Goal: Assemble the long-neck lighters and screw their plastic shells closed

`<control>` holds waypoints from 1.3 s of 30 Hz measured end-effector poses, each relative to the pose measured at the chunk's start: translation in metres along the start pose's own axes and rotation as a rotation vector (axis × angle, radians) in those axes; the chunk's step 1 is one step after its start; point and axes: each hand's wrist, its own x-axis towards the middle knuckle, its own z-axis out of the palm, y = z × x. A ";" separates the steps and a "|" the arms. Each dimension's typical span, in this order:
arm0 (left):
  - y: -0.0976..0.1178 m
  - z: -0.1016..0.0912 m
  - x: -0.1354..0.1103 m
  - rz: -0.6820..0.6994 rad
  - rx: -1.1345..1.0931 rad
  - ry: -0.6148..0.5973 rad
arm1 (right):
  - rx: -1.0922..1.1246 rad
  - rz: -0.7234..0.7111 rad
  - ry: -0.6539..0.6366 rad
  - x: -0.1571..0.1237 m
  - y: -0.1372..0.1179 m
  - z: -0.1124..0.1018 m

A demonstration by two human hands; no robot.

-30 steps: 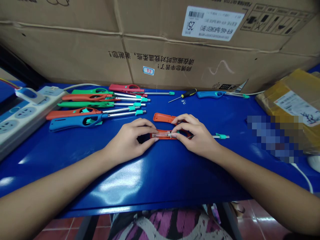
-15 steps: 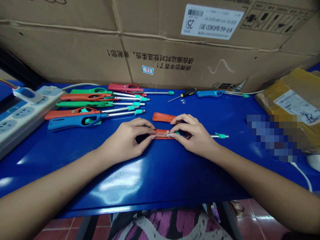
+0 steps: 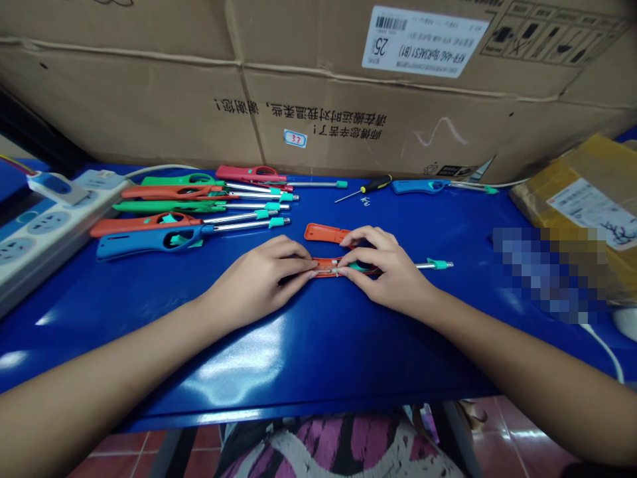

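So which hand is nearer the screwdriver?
Right: the right hand is almost straight in front of the screwdriver, on the person's side; the left hand is farther off, toward its left.

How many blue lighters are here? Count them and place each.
2. One blue lighter lies at the left, near the power strip; the other blue lighter lies right of the screwdriver, by the large cardboard box. The blurred patch on the right may hide another.

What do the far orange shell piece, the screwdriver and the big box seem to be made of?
Far orange shell piece: probably molded plastic, smooth and evenly colored, with a thin raised rim.
Screwdriver: shaft likely metal, thin and greyish; black-and-yellow handle perhaps plastic or rubber.
Big box: looks like matte brown cardboard, showing creases and printed text.
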 end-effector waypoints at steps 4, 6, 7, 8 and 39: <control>0.000 0.000 -0.001 0.003 0.031 -0.026 | 0.002 0.010 0.012 0.000 0.000 0.001; 0.000 0.000 -0.001 0.007 0.040 -0.035 | 0.000 0.045 0.048 0.001 -0.001 0.001; 0.000 0.000 -0.002 0.003 0.043 -0.037 | -0.005 0.067 0.071 0.001 -0.002 0.000; 0.000 -0.001 -0.002 -0.003 0.048 -0.037 | -0.013 0.088 0.094 0.002 -0.003 0.000; 0.000 -0.008 -0.002 -0.019 0.028 0.017 | -0.294 -0.077 -0.272 -0.009 0.015 -0.055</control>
